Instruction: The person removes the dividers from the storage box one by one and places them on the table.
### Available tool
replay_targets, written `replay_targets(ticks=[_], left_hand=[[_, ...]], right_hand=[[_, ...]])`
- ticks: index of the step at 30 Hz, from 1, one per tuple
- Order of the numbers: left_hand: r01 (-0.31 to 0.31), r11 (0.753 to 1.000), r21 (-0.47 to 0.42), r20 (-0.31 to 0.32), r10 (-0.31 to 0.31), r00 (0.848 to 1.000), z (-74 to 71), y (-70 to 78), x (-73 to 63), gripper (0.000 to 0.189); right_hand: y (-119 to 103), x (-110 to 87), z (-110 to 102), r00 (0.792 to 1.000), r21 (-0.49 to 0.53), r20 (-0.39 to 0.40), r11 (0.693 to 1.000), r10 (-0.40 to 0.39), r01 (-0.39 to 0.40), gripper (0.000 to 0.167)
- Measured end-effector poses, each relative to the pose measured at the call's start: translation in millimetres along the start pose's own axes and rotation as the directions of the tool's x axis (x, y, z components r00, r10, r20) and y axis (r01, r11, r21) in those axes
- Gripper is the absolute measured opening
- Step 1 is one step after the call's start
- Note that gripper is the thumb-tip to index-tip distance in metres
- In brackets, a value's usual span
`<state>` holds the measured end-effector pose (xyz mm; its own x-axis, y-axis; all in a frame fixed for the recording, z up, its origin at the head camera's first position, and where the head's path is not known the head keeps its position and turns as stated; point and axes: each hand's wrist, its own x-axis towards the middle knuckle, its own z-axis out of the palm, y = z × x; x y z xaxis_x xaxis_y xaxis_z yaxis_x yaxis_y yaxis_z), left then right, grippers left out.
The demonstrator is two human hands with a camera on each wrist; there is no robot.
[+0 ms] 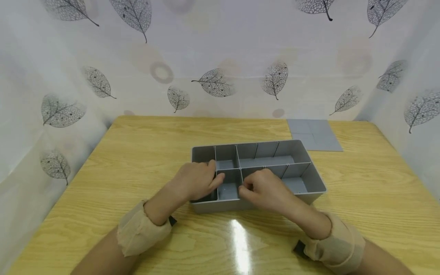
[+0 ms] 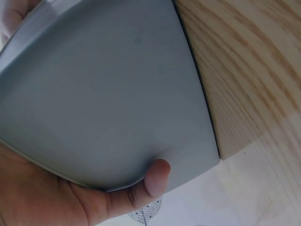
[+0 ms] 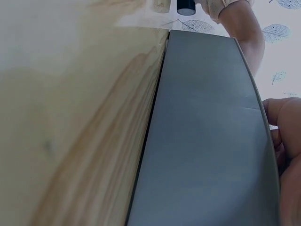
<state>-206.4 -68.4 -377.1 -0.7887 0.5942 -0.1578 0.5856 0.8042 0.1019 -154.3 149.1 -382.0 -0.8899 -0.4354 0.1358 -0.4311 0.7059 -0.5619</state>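
A grey plastic organizer box (image 1: 220, 207) with thin grey dividers lies lengthwise in front of me. My left hand (image 1: 194, 179) reaches over its left end, thumb and forefinger either side of the leftmost divider (image 1: 217, 191). In the left wrist view, one finger (image 2: 157, 176) of that hand rests against the box's outer wall (image 2: 108, 103). My right hand (image 1: 266, 191) bends over the front rim, thumb and forefinger curled together at the second divider (image 1: 241, 173). The right wrist view has the front wall (image 3: 202, 132) hiding most of its fingertips.
Behind the box's right end, a flat grey square panel (image 1: 314, 134) with crossing lines lies on the wood-grain table (image 1: 154, 137). A leaf-patterned curtain (image 1: 240, 49) hangs along the back and sides. Both wrists wear beige wraps (image 1: 142, 231).
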Motion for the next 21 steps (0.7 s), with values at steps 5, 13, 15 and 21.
replay_targets(ticks=[5, 13, 15, 21], left_hand=[[-0.003, 1.0, -0.003, -0.002, 0.003, 1.0, -0.7, -0.4, 0.1, 0.046], [0.003, 1.0, -0.004, 0.003, -0.003, 1.0, -1.9, 0.3, -0.2, 0.049], [0.005, 1.0, -0.004, 0.004, -0.005, 1.0, -2.4, 0.4, -0.1, 0.049], [0.008, 1.0, -0.003, 0.017, -0.008, 1.0, -3.1, 0.6, -0.4, 0.051]], right_hand=[[-1.1, 0.0, -0.3, 0.999, -0.009, -0.047, 1.0, -0.026, 0.026, 0.046], [-0.9, 0.1, 0.8, 0.991, -0.034, -0.116, 0.998, -0.059, 0.055, 0.045], [-0.7, 0.1, 1.2, 0.989, -0.036, -0.128, 0.997, -0.067, 0.063, 0.045], [-0.2, -0.1, 2.2, 0.983, -0.011, -0.164, 0.997, -0.078, 0.077, 0.044]])
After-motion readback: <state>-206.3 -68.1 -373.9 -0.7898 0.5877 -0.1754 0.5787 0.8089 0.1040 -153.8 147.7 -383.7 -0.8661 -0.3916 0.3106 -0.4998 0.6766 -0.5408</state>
